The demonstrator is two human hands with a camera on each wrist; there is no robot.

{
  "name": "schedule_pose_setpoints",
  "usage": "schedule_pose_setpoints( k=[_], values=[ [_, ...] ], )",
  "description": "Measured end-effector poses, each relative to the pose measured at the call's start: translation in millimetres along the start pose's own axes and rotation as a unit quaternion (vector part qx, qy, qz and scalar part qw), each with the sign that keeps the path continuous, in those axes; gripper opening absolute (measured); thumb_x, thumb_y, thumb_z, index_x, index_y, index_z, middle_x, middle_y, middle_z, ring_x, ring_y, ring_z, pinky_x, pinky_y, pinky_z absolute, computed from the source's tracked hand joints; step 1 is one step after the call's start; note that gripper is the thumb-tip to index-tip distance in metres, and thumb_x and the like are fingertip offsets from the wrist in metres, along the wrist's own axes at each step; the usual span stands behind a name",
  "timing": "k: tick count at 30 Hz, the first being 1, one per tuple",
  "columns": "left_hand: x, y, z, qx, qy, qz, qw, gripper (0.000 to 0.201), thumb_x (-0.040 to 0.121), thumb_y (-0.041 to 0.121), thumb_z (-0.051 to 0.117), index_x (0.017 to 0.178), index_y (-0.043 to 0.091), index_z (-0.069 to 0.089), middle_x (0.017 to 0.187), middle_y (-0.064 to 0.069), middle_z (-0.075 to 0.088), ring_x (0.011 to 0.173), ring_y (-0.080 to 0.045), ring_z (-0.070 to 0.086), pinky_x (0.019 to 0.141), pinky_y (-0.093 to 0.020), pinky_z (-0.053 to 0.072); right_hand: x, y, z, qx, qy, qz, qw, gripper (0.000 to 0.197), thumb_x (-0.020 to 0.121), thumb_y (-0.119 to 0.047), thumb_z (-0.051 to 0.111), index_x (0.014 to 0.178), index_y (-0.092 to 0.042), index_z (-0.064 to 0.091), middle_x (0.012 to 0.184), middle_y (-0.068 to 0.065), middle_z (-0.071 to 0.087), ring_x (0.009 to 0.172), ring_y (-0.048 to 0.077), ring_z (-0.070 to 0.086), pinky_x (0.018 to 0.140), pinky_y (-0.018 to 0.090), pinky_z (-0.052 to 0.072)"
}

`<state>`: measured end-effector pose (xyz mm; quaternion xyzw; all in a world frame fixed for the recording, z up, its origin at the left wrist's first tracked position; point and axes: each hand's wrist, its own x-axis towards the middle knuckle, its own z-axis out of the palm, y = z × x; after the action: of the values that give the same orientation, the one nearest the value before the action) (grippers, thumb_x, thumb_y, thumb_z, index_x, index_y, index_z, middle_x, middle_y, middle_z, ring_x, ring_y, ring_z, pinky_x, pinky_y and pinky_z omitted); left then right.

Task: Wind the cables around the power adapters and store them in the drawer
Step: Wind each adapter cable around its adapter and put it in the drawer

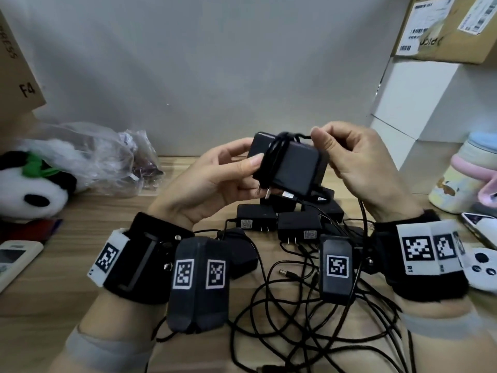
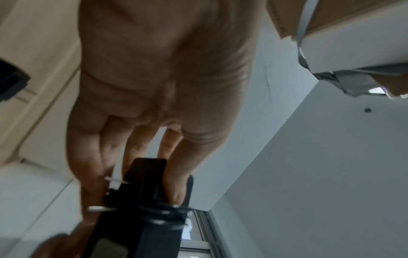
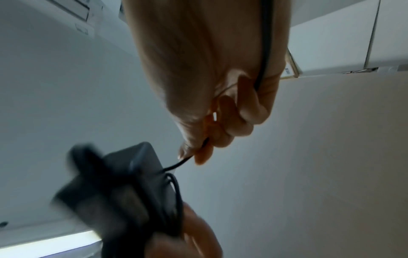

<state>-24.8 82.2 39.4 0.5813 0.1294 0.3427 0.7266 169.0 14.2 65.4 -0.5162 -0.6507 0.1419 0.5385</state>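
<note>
My left hand point(image 1: 220, 173) grips a black power adapter point(image 1: 294, 168) in the air above the desk, thumb across its wound turns, prongs pointing down. Several turns of black cable point(image 1: 271, 154) wrap its left end. My right hand point(image 1: 349, 162) pinches the same cable point(image 3: 183, 161) between thumb and forefinger just above the adapter's top right corner; the cable then runs through the palm and down to the desk. In the left wrist view the adapter point(image 2: 143, 200) sits between my fingers point(image 2: 174, 167). In the right wrist view the adapter point(image 3: 123, 188) is blurred below my fingertips.
Several more black adapters point(image 1: 256, 220) lie on the wooden desk point(image 1: 67, 265) under my hands amid tangled cables point(image 1: 295, 319). A panda plush point(image 1: 35, 184) and plastic bag point(image 1: 107, 157) sit left, a remote point(image 1: 13, 259) at the left edge. Mugs point(image 1: 468, 173), a controller point(image 1: 481, 267) and boxes point(image 1: 419, 103) stand right.
</note>
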Motion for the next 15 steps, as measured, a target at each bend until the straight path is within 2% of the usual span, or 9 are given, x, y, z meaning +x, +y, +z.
schedule_pose_setpoints(
  k=[2,4,7,10,13,15],
  values=[
    [0.4,3.1,4.2,-0.083,-0.021,0.026,0.996,0.055,0.068,0.014,0.075,0.118,0.002,0.056,0.095,-0.013,0.069,0.08,-0.034,0.066,0.069,-0.03,0.056,-0.6,-0.7,4.8,0.006,-0.028,-0.004,1.0,0.023,0.096,-0.015,0.049,0.075,-0.013,0.061,0.047,-0.019,0.047,0.046,-0.003,0.038,0.047,0.007,0.03],
    [2.4,4.4,7.3,-0.139,-0.006,0.053,0.989,0.044,0.077,0.008,0.064,0.118,-0.001,0.053,0.103,-0.017,0.068,0.087,-0.033,0.069,0.074,-0.03,0.058,-2.6,-3.5,13.9,-0.018,-0.084,0.002,0.996,0.027,0.097,-0.004,0.044,0.079,-0.018,0.059,0.048,-0.018,0.048,0.045,-0.001,0.037,0.046,0.008,0.03],
    [6.0,3.0,5.5,-0.164,0.073,0.09,0.98,0.034,0.081,0.01,0.06,0.114,0.005,0.053,0.107,-0.013,0.066,0.097,-0.031,0.066,0.089,-0.036,0.054,-5.4,-2.8,30.3,-0.053,-0.175,0.027,0.983,0.019,0.097,-0.01,0.044,0.089,-0.015,0.061,0.056,-0.007,0.044,0.049,0.002,0.038,0.049,0.012,0.032],
    [8.5,2.1,0.8,-0.161,0.148,0.103,0.97,0.031,0.081,0.015,0.059,0.111,0.015,0.049,0.104,-0.006,0.065,0.102,-0.033,0.059,0.098,-0.044,0.046,-7.2,1.5,37.6,-0.075,-0.244,0.039,0.966,0.017,0.096,-0.011,0.048,0.09,-0.015,0.063,0.062,-0.004,0.05,0.056,0.004,0.047,0.056,0.018,0.041],
    [10.2,0.3,-1.3,-0.16,0.18,0.122,0.963,0.02,0.079,0.015,0.06,0.097,0.016,0.053,0.112,-0.01,0.063,0.104,-0.04,0.062,0.094,-0.051,0.048,-10.3,-1.0,36.5,-0.071,-0.288,0.029,0.955,0.016,0.096,-0.016,0.05,0.092,-0.018,0.066,0.064,-0.002,0.055,0.063,0.009,0.052,0.063,0.022,0.045],
    [10.8,-0.8,-2.0,-0.174,0.19,0.142,0.956,0.021,0.078,0.012,0.061,0.096,0.014,0.051,0.113,-0.015,0.063,0.1,-0.041,0.065,0.085,-0.049,0.054,-10.8,-2.5,34.0,-0.071,-0.291,0.019,0.954,0.017,0.096,-0.017,0.05,0.092,-0.019,0.067,0.063,-0.003,0.055,0.063,0.009,0.053,0.064,0.023,0.045]
  ],
)
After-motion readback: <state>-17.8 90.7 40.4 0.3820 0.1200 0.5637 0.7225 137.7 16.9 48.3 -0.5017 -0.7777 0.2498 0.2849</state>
